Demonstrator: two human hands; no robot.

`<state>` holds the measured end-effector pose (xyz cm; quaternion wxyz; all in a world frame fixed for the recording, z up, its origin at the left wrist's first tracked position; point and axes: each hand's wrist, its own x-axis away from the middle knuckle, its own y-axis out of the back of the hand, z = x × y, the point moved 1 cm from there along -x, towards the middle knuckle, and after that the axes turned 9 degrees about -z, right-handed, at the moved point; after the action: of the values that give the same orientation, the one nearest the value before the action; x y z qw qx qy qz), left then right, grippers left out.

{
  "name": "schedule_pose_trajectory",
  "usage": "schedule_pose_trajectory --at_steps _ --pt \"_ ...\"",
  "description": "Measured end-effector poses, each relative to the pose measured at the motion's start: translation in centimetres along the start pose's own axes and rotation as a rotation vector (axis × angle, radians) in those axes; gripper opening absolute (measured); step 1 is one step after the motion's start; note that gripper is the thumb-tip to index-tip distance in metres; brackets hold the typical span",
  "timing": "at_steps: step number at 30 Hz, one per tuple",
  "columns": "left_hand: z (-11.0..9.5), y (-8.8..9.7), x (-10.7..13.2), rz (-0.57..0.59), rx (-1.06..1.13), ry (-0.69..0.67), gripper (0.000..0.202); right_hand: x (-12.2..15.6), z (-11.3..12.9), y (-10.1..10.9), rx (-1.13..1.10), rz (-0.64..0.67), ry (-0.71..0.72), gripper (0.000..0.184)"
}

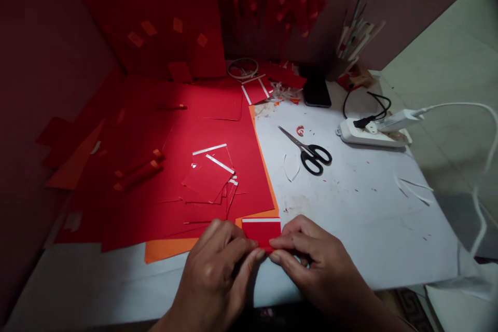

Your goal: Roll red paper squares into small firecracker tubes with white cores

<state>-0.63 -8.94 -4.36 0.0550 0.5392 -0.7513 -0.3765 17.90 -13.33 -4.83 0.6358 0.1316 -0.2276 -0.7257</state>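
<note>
While both hands meet close to the near side of the table (361, 238), a small red card (261, 233) sits between them, directly at the fingertips; its white strip (261, 220) runs left to right along the far edge, roughly parallel to the near edge that the fingers grip; which side is longer I cannot tell, since the fingers cover part of it. The left hand (218, 264) has thumb and forefinger together, clamped on the card's near edge left of its middle; the right hand (317, 251) pinches the same edge right of the middle; neither hand is nearer, as both touch it, their 2 grips parted by just a narrow gap. Beyond the card an orange sheet (171, 250) shows its corner under large red sheets (249, 155); whether the card touches that corner I cannot say. Farther off to the left lie small red pieces (210, 172); 1 pair of scissors (304, 148) lies well beyond the right hand, blades pointing away.
</note>
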Motion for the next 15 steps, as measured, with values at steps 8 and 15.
schedule_pose_trajectory --at_steps 8,15 --pt "-0.1 0.09 -0.56 0.043 -0.027 0.038 0.019 -0.4 -0.39 -0.32 0.006 -0.047 0.1 0.015" --pt "-0.1 0.11 -0.88 0.06 -0.02 0.057 0.021 0.27 -0.66 0.57 0.126 -0.124 0.373 0.013"
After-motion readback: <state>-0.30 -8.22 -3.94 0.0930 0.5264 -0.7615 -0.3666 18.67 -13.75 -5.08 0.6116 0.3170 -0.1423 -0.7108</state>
